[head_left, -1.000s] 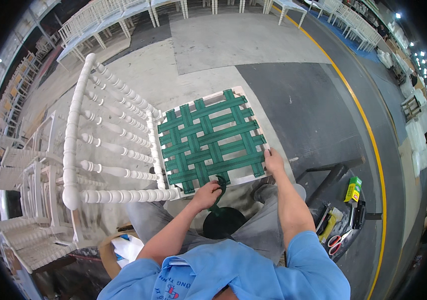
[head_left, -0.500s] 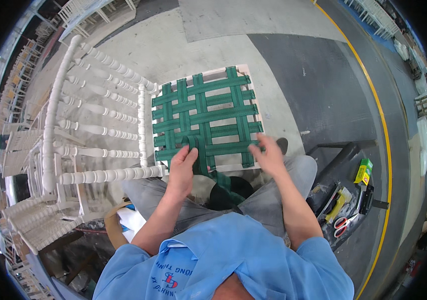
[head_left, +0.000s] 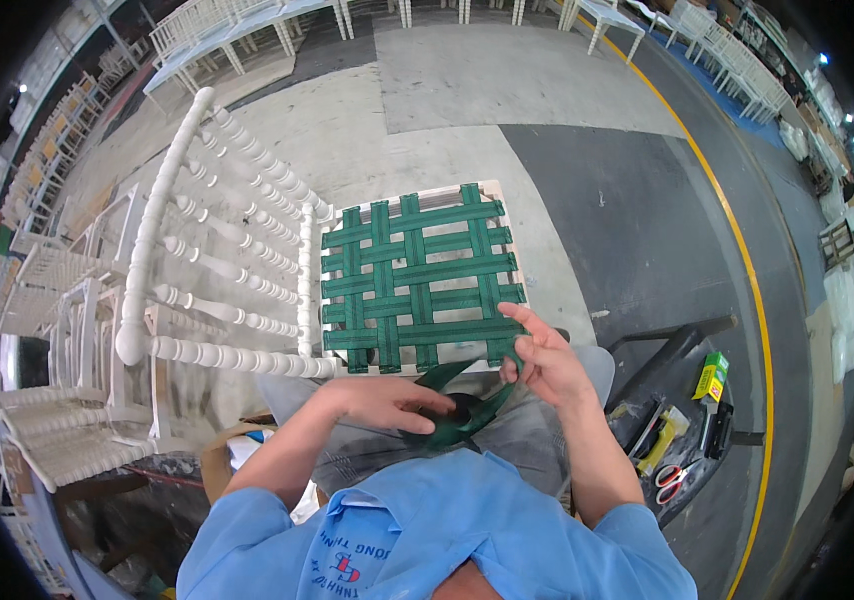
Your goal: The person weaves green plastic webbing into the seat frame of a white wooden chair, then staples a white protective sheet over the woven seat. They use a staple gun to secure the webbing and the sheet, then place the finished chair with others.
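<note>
At the woven chair seat's (head_left: 455,269) four o'clock, the right hand (head_left: 545,362) pinches loose green webbing (head_left: 485,411). Just past six, the left hand (head_left: 387,402) bends its fingers; I can't tell whether they grip.

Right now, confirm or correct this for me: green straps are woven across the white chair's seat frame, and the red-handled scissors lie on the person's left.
One thing is wrong: the red-handled scissors lie on the person's right, as the head view shows. The green straps are indeed woven across the white chair's seat frame.
</note>
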Demonstrator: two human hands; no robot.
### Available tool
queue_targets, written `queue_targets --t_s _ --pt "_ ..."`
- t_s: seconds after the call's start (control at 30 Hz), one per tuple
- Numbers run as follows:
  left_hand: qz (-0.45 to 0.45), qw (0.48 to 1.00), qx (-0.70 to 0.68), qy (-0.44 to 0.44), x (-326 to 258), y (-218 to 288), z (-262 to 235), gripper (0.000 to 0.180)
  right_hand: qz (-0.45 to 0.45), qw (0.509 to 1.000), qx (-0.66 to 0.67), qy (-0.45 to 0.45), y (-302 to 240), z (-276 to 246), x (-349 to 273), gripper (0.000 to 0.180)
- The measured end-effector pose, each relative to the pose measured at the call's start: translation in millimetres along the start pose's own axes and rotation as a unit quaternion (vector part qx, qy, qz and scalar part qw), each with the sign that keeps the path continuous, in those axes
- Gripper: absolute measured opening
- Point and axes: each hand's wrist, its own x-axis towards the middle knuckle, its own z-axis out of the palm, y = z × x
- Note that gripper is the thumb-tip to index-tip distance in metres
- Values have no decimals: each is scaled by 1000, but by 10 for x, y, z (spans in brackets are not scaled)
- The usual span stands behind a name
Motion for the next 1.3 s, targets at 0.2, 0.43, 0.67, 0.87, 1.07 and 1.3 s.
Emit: queue_targets --t_s 0.2,0.43,0.67,0.87,1.07,1.3 --pt "136 679 -696 188 780 -364 -107 46 54 962 -249 101 420 390 -139 97" --pt "70 665 -589 453 1209 -394 -1119 32 138 923 -332 136 1221 13 -323 65" --pt "-20 684 -595 423 1390 -399 -785 25 52 895 -431 101 1091 -336 -466 78" --pt "-88 594 -718 351 1502 -930 17 24 32 889 -396 227 414 -474 -420 57" --pt "-78 496 -729 466 1921 -1131 -303 25 -21 904 -372 207 77 -544 155 39" --pt "42 377 -852 361 2151 -1213 -378 31 129 821 -517 206 -64 -917 1513 27"
